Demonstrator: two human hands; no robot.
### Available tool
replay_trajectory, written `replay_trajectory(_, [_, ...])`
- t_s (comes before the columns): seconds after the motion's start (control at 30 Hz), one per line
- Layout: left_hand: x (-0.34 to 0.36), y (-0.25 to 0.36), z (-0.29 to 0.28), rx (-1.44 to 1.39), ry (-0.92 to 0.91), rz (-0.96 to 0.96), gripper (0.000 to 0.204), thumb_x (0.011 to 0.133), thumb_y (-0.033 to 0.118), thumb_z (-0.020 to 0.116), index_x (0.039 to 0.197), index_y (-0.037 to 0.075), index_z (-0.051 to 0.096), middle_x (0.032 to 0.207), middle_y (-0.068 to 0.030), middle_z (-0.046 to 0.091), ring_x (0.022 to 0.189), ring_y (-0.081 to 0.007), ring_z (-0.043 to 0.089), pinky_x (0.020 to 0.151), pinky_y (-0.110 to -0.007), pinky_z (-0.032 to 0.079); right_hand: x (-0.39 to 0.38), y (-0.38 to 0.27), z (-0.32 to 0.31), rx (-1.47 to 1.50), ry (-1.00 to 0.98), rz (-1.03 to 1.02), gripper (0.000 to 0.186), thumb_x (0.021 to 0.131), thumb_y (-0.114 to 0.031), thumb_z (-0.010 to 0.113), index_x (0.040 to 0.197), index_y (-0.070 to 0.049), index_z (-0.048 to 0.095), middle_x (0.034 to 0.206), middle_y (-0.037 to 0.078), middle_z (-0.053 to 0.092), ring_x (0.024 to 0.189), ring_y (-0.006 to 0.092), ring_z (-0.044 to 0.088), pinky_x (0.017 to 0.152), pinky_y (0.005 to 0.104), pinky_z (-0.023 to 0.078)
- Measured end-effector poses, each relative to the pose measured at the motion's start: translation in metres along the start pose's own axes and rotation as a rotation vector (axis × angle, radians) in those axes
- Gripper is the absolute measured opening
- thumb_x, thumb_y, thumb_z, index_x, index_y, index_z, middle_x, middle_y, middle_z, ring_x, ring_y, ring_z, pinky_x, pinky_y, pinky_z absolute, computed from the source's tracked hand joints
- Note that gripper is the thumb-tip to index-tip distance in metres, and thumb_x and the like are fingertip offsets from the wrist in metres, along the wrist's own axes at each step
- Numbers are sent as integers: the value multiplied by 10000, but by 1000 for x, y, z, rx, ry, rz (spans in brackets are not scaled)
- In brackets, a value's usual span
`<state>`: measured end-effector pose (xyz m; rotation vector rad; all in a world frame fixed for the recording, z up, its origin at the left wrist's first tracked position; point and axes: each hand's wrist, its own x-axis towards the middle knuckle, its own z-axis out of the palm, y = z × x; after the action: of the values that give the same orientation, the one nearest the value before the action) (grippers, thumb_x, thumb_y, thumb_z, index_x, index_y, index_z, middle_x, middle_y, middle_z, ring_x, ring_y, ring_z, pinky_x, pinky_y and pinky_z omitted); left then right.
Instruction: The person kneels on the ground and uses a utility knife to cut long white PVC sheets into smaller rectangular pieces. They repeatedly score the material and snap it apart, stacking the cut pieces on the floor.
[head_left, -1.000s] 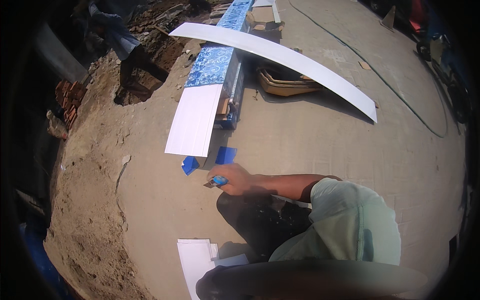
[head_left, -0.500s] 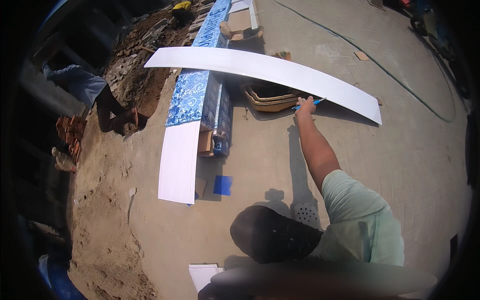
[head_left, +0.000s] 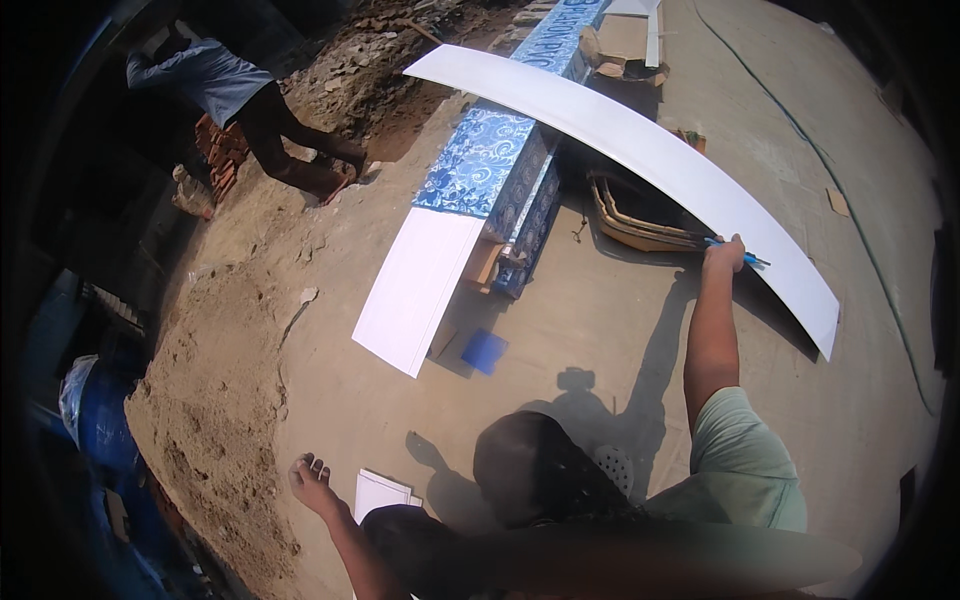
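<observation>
A: While the right hand (head_left: 727, 256) grips a blue tool (head_left: 753, 260), how does the white panel (head_left: 640, 130) lie?
B: Beyond that hand, across the blue box (head_left: 475, 160), long axis upper left to lower right. Right hand nearer, at its near edge; left hand (head_left: 314, 484) well apart, loosely curled, seemingly unloaded.
A: Surface, room?
B: Grey paving (head_left: 590, 330); another person (head_left: 215, 90) upper left.

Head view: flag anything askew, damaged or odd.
The long white panel runs slantwise across the blue patterned box, out of line with it; its curve may be lens distortion. A blue scrap lies loose on the ground beside the other white panel.
</observation>
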<state>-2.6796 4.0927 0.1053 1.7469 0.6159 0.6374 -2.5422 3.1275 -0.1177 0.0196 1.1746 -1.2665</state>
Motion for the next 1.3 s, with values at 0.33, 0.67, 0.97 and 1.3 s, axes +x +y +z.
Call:
replay_trajectory(0.33, [-229,119,409,-129,-1533,-260,883,1159,600,667,1767,19,398,1708,-259,527,1523,-355,611,1205,-485,574,-89,-147,-98,124,-451,-72,391,1107,-186,807,1300,73,585,1177,168,621,859,300,710,723,415,636])
replay_trajectory(0.67, [-321,151,544,-402,-1198,-702,769,1102,221,748,1726,-39,383,1655,-284,527,1453,-454,615,1209,-680,518,-199,-222,-253,20,-532,-186,318,1099,-229,834,1212,3,647,1024,103,635,840,240,669,734,376,558])
replay_trajectory(0.97, [-169,229,319,-726,-966,-404,482,1102,29,625,1544,-10,436,1402,-198,575,1200,-301,703,957,-555,680,-335,-205,-242,-44,-830,-306,373,1106,-311,829,1296,-32,672,1133,65,690,953,188,683,756,398,581])
replay_trajectory(1.3, [65,85,-156,-934,-258,-150,485,1125,100,616,1553,-58,450,1455,-242,598,1336,-369,700,1049,-594,712,-364,-159,-114,-204,-887,-286,396,1076,-212,854,1334,58,720,1309,198,788,1079,351,802,851,543,676])
